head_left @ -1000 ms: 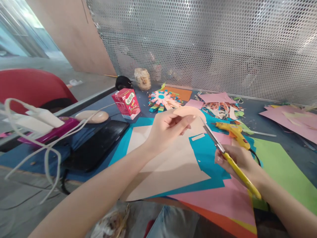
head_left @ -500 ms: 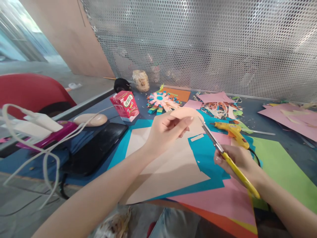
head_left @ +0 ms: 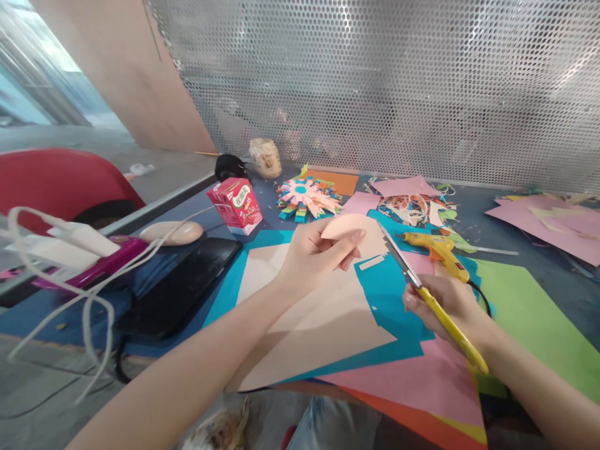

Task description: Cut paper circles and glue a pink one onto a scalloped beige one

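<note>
My left hand (head_left: 315, 255) pinches a small rounded piece of peach paper (head_left: 350, 227) and holds it up above the table. My right hand (head_left: 454, 307) grips yellow-handled scissors (head_left: 424, 294), whose blades look closed and point up-left toward that piece, their tip just to its right. Under both hands lie a large peach sheet (head_left: 309, 325), a blue sheet (head_left: 394, 300) and a pink sheet (head_left: 422, 381).
A yellow glue gun (head_left: 438, 248) lies beyond my right hand. A green sheet (head_left: 525, 312) is at right. A paper flower (head_left: 307, 195), scraps (head_left: 417, 206), a red drink carton (head_left: 235, 205), a jar (head_left: 265, 157) and a black tablet (head_left: 175, 287) stand further back and left. Perforated metal wall behind.
My left hand has turned the peach piece slightly and lowered it a little; the scissors and right hand have barely moved. The view has shifted a bit.
</note>
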`<state>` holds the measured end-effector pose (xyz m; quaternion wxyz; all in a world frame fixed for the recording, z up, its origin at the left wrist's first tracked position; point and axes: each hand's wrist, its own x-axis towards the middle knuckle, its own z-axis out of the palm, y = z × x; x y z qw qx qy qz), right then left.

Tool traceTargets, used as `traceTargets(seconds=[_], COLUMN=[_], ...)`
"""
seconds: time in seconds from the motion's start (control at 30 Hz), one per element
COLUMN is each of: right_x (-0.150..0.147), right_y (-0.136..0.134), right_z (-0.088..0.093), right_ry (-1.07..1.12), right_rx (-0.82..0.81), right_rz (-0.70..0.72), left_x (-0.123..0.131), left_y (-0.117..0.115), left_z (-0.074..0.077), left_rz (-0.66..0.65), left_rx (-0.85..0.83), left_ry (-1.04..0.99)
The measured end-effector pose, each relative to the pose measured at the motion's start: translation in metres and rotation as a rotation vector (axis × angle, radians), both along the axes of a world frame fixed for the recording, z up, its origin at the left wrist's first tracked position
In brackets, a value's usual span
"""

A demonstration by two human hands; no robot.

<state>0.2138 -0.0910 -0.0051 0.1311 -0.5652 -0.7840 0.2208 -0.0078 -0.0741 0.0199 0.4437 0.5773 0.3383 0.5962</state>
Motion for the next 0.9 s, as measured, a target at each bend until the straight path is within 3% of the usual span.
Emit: traceTargets(seconds=[0.2, 0.4, 0.57, 0.9], right_x=[-0.002, -0.003, -0.004, -0.002], right_y=[0.003, 0.002, 0.002, 0.002], right_z=[0.003, 0.005, 0.007, 0.003], right_ry=[0.027, 0.056, 0.022, -0.050], right_rx=[-0.058, -0.043, -0.047, -0.023], right_rz=[0.037, 0.053, 0.037, -0.006], left_x=[-0.002, -0.009, -0.012, -0.006], left_y=[0.001, 0.002, 0.004, 0.004], left_z=[0.000, 0.002, 0.001, 0.000], left_rz=[0.045, 0.082, 0.079, -0.002], left_rx=[-0.079, -0.055, -0.050, -0.086], left_ry=[-0.056, -0.011, 0.052, -0.008])
